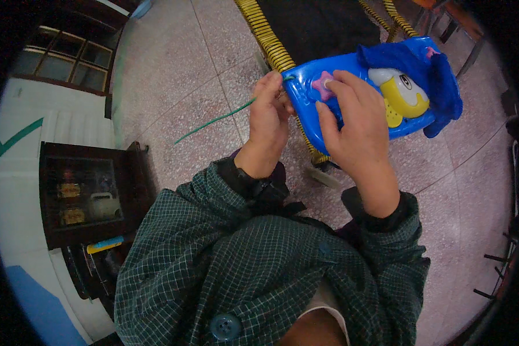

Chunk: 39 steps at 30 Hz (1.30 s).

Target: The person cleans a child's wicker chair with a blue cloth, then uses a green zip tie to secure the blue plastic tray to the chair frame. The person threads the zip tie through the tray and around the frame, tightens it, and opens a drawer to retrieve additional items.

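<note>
A blue plastic toy tray [310,119] is fixed across a frame wrapped in yellow-and-black striped cord [269,36]. My left hand [266,118] is closed at the tray's left corner, pinching a green cord [216,120] that passes by the corner; its tail trails away to the left. Over the tray rests my right hand [360,121], thumb and forefinger apart, the forefinger's tip against a pink star-shaped knob [319,86]. A yellow-and-white toy figure with an eye [408,98] sits right of that hand. Dark blue cloth [444,86] drapes over the tray's right end.
Black fabric [323,26] spans the frame behind the tray. Speckled tiles form the floor [179,75]. At left stands a dark glass-fronted cabinet [86,190]. Wooden furniture legs [452,23] are at the far right, and a dark rack with prongs [496,271] is at lower right.
</note>
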### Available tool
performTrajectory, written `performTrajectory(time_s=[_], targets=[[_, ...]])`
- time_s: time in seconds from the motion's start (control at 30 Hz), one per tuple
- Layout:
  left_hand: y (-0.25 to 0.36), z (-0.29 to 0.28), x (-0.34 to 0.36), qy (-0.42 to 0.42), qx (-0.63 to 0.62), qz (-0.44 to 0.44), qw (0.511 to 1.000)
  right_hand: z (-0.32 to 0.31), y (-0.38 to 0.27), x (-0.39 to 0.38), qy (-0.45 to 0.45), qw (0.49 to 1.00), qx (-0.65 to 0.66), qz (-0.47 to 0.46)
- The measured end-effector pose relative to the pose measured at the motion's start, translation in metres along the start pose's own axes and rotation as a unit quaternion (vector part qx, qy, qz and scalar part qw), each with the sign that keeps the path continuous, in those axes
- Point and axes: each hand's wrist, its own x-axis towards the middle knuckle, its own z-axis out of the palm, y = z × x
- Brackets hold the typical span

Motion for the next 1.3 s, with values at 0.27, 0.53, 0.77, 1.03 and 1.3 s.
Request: performTrajectory(time_s=[0.27,0.53,0.77,1.03,1.3], targets=[[0.030,-0.018,-0.038,-0.062,0.356,-0.115,0.925,-0.001,0.003,-0.001,-0.001,1.000,0.012,-0.006],[0.064,-0.002,-0.023,-0.068,0.613,0.468,0.633,0.001,0.002,-0.001,0.002,1.000,0.010,-0.011],[0.056,-0.010,-0.001,-0.124,0.451,0.018,0.883,0.002,0.004,-0.001,0.022,0.999,-0.007,-0.022],[0.041,-0.032,0.016,-0.225,0.171,-0.169,0.944,0.004,0.006,0.000,0.011,1.000,0.004,-0.020],[0.033,-0.041,0.028,-0.289,0.159,-0.138,0.934,0.004,0.007,-0.002,-0.010,1.000,-0.003,-0.012]])
